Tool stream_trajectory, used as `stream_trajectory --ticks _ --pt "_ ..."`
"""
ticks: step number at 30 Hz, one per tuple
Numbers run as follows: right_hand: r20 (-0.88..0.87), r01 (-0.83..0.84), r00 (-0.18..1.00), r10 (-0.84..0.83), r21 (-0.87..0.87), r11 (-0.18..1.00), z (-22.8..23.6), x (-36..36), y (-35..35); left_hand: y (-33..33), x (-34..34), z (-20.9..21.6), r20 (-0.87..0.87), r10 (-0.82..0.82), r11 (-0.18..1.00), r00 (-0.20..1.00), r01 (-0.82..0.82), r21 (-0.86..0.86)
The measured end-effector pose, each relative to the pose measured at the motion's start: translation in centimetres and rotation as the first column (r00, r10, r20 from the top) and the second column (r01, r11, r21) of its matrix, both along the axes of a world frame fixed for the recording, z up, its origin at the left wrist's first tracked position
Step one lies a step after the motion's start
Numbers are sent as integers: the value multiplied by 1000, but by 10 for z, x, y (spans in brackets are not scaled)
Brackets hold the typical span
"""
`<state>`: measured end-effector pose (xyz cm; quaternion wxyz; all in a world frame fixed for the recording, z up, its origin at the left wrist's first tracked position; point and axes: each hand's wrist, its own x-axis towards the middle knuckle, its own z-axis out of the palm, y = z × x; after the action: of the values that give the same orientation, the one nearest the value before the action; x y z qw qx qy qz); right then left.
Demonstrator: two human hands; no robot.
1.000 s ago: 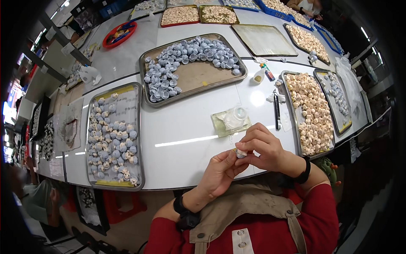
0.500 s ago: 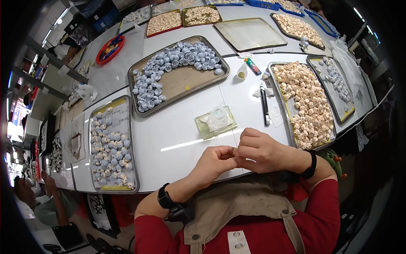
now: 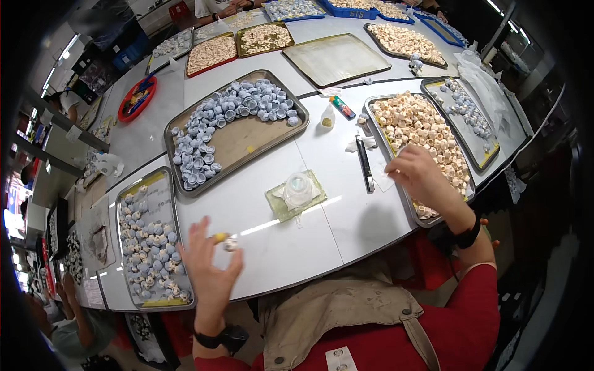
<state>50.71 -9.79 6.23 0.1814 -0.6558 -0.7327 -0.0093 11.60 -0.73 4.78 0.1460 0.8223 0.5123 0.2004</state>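
My left hand [image 3: 209, 266] is raised over the white table's near edge, pinching a small pale part [image 3: 230, 243] between thumb and fingertips, beside the tray of blue-grey assembled pieces [image 3: 148, 241]. My right hand [image 3: 424, 179] reaches over the tray of cream-coloured caps [image 3: 421, 130], fingers curled down among them; whether it holds one I cannot tell. A small clear dish on a green pad [image 3: 298, 191] lies between the two hands.
A big tray of blue-grey caps [image 3: 235, 127] sits at the centre back. A black pen [image 3: 365, 164], a small glue bottle [image 3: 328, 116] and a marker [image 3: 342, 107] lie near it. More trays [image 3: 337, 57] line the far side, and another person's hands work there.
My hands, which were together at the table edge, have separated. The left moved left with the small part; the right swung out over the cream cap tray.
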Motion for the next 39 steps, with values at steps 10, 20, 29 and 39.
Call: stream_trajectory --ticks 10,20,29,39 --pt "294 284 938 -181 -359 889 -27 77 19 76 -112 16 -312 466 881 828 -403 247" --pt "-369 242 904 -215 28 970 -29 30 -6 242 96 -57 -26 -83 937 996 87 339" --pt "-937 -154 343 -74 -134 979 -24 -44 4 253 109 -69 -130 10 938 991 35 344" --pt "-801 -335 586 125 -99 937 -1 -84 53 24 24 0 759 296 575 580 526 -627"
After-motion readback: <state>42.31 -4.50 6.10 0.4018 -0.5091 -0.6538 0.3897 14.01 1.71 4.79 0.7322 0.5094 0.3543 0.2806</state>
